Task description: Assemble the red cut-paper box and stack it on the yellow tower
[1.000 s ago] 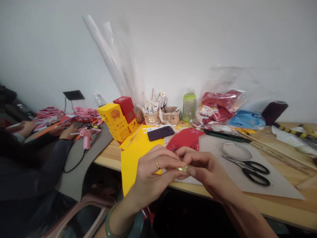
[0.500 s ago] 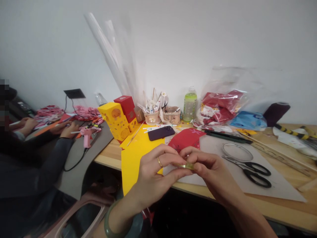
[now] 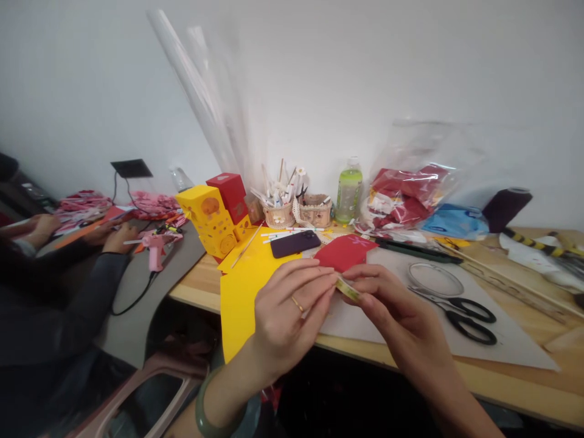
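Above the front of the table, my right hand [image 3: 401, 310] pinches a small, narrow yellow-green roll of tape [image 3: 349, 289] between thumb and fingers. My left hand [image 3: 292, 307], wearing a ring and a green bangle, is closed with thumb and fingertips pressed together at the roll's left edge. Whether a tape end lies between those left fingertips is too small to make out. Just behind the hands, red paper [image 3: 347, 252] rests near a dark phone [image 3: 295, 243]. Black-handled scissors [image 3: 469, 316] lie on white paper [image 3: 511, 344] right of my right hand.
Yellow card [image 3: 237, 310] lies to the left, with yellow and red boxes [image 3: 207, 219] behind it. Marker baskets [image 3: 279, 216] and a green bottle [image 3: 349, 191] stand by the wall. A co-worker's hands [image 3: 121, 237] are near a pink glue gun [image 3: 155, 250].
The roll has tilted, its right end lower, and shows more of its side. My left fingers have closed together at its left edge. The view has shifted slightly.
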Demonstrator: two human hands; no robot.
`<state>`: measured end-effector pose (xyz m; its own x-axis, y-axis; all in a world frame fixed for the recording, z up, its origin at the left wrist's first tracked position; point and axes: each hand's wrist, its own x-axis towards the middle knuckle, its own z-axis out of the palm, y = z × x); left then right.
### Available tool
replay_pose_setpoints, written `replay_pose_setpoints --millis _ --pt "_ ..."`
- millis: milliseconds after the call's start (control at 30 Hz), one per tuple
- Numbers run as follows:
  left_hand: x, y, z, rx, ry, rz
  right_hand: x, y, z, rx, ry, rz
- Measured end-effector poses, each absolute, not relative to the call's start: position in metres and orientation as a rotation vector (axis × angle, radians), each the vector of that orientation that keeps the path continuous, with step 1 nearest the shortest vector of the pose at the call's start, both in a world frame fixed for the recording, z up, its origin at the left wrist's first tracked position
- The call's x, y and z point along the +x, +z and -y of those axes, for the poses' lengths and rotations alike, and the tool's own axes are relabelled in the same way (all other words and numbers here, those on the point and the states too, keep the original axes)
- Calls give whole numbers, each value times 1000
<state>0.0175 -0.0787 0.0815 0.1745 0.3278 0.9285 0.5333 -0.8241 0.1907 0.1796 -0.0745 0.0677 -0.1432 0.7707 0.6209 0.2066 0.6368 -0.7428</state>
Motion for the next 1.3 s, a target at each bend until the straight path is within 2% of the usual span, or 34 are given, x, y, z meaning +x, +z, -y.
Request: replay_pose_setpoints --millis 400,733,900,1100,1200,1300 --pt "24 81 84 -2063 -1424 924 169 61 76 -878 -123 1700" --pt "19 94 66 -1948 -1264 596 172 72 71 -840 -259 1751" --pt "15 101 51 -1973 -1414 639 175 77 75 -820 -153 1760" --pt "6 99 23 -2040 -1707 927 191 81 84 -815 314 1757" --pt "8 96 14 -2375 -1871 1283 204 74 80 -808 544 1698" --pt "10 91 2 -2770 -1854 1597 219 62 67 -858 751 1523"
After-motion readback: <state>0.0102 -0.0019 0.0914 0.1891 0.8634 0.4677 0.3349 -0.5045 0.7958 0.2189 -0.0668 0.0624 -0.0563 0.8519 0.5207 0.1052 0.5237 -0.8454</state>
